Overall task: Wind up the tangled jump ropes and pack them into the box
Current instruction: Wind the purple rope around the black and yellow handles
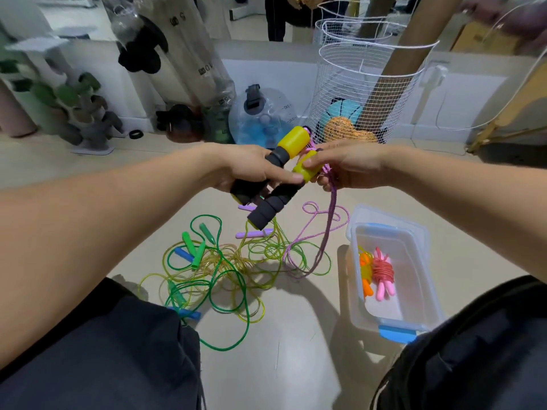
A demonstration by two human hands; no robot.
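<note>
Head view: both hands' grip [251,170] around rope handles [276,176].

Box [414,247] mouth open — rope tangle [225,261] just left.

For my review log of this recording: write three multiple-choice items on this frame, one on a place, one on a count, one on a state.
1. Where does the clear box sit?
A. on the floor by the person's right leg
B. inside the wire basket
C. on a shelf

2. How many wound rope bundles lie in it?
A. none
B. two
C. five

3. What is the left hand doing?
A. hanging idle
B. gripping the black foam handles
C. pressing the floor

Answers: 1 A, it rests on the floor at lower right. 2 B, one orange, one pink. 3 B, fingers curl round both.
</note>
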